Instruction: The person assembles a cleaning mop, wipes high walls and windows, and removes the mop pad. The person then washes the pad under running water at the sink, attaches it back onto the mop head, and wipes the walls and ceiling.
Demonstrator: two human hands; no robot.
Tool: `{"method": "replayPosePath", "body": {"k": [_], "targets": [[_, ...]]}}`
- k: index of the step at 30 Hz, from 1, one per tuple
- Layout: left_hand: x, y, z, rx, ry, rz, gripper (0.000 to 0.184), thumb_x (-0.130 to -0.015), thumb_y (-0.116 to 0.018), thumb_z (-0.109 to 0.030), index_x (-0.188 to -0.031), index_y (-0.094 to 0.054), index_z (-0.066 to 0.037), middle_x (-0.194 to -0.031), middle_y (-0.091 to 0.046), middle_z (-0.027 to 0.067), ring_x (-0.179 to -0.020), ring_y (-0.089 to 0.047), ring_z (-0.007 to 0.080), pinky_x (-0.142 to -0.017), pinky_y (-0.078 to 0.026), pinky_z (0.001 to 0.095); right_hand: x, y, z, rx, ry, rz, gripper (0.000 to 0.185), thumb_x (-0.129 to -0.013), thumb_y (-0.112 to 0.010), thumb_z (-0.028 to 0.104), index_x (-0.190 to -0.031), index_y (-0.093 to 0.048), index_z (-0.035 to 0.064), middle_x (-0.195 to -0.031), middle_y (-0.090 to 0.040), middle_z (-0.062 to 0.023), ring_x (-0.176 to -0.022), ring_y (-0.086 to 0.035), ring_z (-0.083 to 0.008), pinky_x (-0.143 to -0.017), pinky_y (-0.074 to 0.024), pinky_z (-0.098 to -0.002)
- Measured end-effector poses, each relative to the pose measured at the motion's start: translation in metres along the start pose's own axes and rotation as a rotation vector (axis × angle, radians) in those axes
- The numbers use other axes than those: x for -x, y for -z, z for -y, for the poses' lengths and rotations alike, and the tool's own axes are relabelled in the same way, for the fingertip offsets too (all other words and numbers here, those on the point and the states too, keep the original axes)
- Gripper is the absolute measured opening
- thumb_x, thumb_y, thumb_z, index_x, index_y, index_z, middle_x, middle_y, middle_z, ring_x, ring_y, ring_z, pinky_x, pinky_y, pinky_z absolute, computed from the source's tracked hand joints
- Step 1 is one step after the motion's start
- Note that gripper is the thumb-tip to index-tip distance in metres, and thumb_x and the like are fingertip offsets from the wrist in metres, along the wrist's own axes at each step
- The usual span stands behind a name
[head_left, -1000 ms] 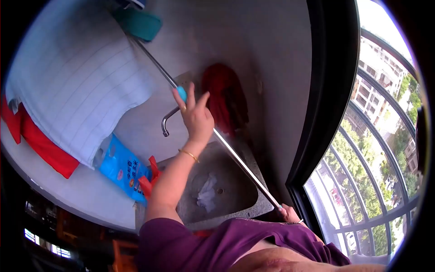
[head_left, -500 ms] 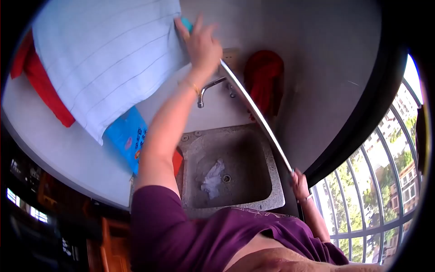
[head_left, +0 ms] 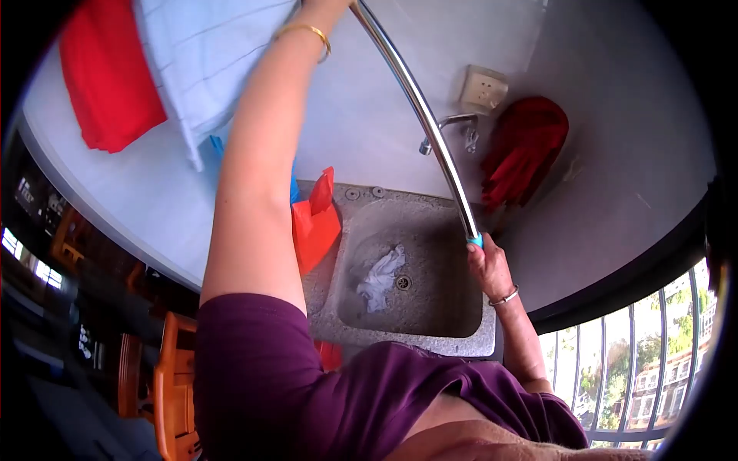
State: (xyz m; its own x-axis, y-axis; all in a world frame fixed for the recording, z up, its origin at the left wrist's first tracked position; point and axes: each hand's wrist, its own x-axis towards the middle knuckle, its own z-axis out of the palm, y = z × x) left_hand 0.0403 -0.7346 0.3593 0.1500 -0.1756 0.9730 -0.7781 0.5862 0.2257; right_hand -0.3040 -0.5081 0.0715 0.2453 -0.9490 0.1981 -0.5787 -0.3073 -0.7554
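The purple shirt (head_left: 246, 353) lies nearest, soft and gathered in shallow folds. From its sleeve the left arm reaches up past the sink (head_left: 423, 339), with a thin, smooth gold bangle (head_left: 315, 32) at the wrist. The left hand (head_left: 327, 11) has moved farther from the tap (head_left: 427, 146) and up to the top edge of view. Its fingers are cut off there, so I cannot tell how far it is open or whether it grips anything.

The pole (head_left: 411, 88) is shiny, round metal, and looks bowed, perhaps through the lens. It now slants across in front of the tap, above the sink, its lower end over the sink's right side. The right hand (head_left: 490, 269) is closed around that end, by the turquoise end piece (head_left: 477, 240), so this end seems steadied, while support at the other cannot be judged.

Below, the sink is a rough, speckled stone basin with rounded inner corners. In it a crumpled white cloth (head_left: 380, 283) lies beside the round drain (head_left: 403, 283). A creased orange-red bag (head_left: 315, 234) sits just left of the basin.

Beyond the sink, a boxy socket (head_left: 484, 90) and draped dark red fabric (head_left: 530, 142) are on the smooth wall. Up and left of it hangs a pale cloth (head_left: 200, 58) with thin lines. Farthest, right of the sink, are slim window bars (head_left: 632, 361).
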Motion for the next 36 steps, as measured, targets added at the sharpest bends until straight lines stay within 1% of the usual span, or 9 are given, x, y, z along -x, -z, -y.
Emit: {"method": "replayPosePath", "body": {"k": [1,10,12,18,20,22,23,25,36], "targets": [[0.022,0.008,-0.009,-0.154,-0.198,-0.032,0.029,-0.074,-0.045,0.005,-0.091,-0.067,-0.002,-0.115,-0.058,0.0200,-0.106,-0.054,0.0352,-0.097,-0.040,0.0384,0.006,-0.001,-0.016,0.028,-0.008,0.001,0.033,-0.092,-0.050,0.032,-0.097,-0.051,-0.0003,-0.067,-0.055,-0.0236,-0.066,-0.056,-0.0435,-0.056,-0.0442,-0.0438],[0.153,0.010,-0.061,-0.130,-0.192,-0.041,0.023,-0.069,-0.052,0.005,-0.084,-0.066,-0.003,-0.117,-0.058,0.0146,-0.119,-0.040,0.0438,-0.106,-0.028,0.0453,0.074,0.006,-0.108,0.173,-0.174,0.046,0.047,-0.090,-0.044,0.045,-0.101,-0.049,-0.0004,-0.075,-0.056,-0.0287,-0.076,-0.053,-0.0490,-0.062,-0.0429,-0.0508],[0.189,0.004,-0.058,-0.039,-0.150,0.047,0.034,-0.069,-0.048,0.008,-0.093,-0.066,-0.007,-0.119,-0.057,0.0116,-0.128,-0.025,0.0442,-0.108,-0.020,0.0498,0.098,0.009,-0.127,0.237,-0.179,0.060,0.046,-0.090,-0.045,0.044,-0.103,-0.048,-0.0001,-0.074,-0.055,-0.0289,-0.076,-0.053,-0.0493,-0.063,-0.0423,-0.0522],[0.289,0.011,-0.108,0.062,0.128,0.184,0.033,-0.069,-0.046,0.013,-0.089,-0.064,-0.005,-0.108,-0.061,0.0099,-0.128,-0.028,0.0427,-0.107,-0.021,0.0498,0.178,0.019,-0.174,0.301,-0.341,0.070,0.039,-0.087,-0.051,0.037,-0.104,-0.049,0.0022,-0.083,-0.058,-0.0276,-0.082,-0.055,-0.0464,-0.068,-0.0432,-0.0504],[0.320,0.015,-0.121,-0.062,0.027,0.212,0.034,-0.069,-0.045,0.014,-0.090,-0.063,-0.005,-0.107,-0.060,0.0101,-0.128,-0.028,0.0431,-0.107,-0.020,0.0495,0.201,0.025,-0.191,0.353,-0.396,0.115,0.037,-0.086,-0.053,0.035,-0.104,-0.050,0.0026,-0.085,-0.058,-0.0268,-0.083,-0.055,-0.0457,-0.069,-0.0441,-0.0496],[0.371,0.003,-0.112,0.167,0.333,0.290,0.036,-0.072,-0.049,0.008,-0.103,-0.059,-0.006,-0.118,-0.054,0.0136,-0.119,-0.041,0.0394,-0.103,-0.027,0.0504,0.219,0.029,-0.198,0.352,-0.435,0.130,0.035,-0.085,-0.055,0.032,-0.103,-0.051,0.0017,-0.088,-0.058,-0.0264,-0.085,-0.055,-0.0455,-0.070,-0.0444,-0.0494],[0.385,0.001,-0.110,0.039,0.272,0.293,0.033,-0.071,-0.053,0.006,-0.100,-0.060,-0.006,-0.111,-0.055,0.0134,-0.121,-0.037,0.0416,-0.103,-0.028,0.0499,0.230,0.033,-0.207,0.370,-0.435,0.120,0.035,-0.085,-0.056,0.030,-0.103,-0.051,0.0012,-0.089,-0.058,-0.0263,-0.085,-0.055,-0.0454,-0.070,-0.0444,-0.0491],[0.392,0.004,-0.127,0.000,0.302,0.249,0.033,-0.064,-0.055,0.011,-0.091,-0.062,-0.006,-0.106,-0.058,0.0094,-0.129,-0.023,0.0457,-0.107,-0.022,0.0489,0.240,0.042,-0.207,0.389,-0.478,0.141,0.034,-0.084,-0.058,0.028,-0.101,-0.051,-0.0003,-0.092,-0.058,-0.0260,-0.086,-0.055,-0.0448,-0.071,-0.0445,-0.0486],[0.416,0.002,-0.165,-0.052,0.344,0.365,0.034,-0.066,-0.053,0.012,-0.093,-0.061,-0.008,-0.108,-0.058,0.0082,-0.129,-0.025,0.0442,-0.109,-0.019,0.0491,0.274,0.095,-0.219,0.399,-0.424,0.073,0.044,-0.087,-0.053,0.041,-0.102,-0.052,-0.0002,-0.079,-0.057,-0.0232,-0.075,-0.056,-0.0411,-0.066,-0.0433,-0.0444]]}}
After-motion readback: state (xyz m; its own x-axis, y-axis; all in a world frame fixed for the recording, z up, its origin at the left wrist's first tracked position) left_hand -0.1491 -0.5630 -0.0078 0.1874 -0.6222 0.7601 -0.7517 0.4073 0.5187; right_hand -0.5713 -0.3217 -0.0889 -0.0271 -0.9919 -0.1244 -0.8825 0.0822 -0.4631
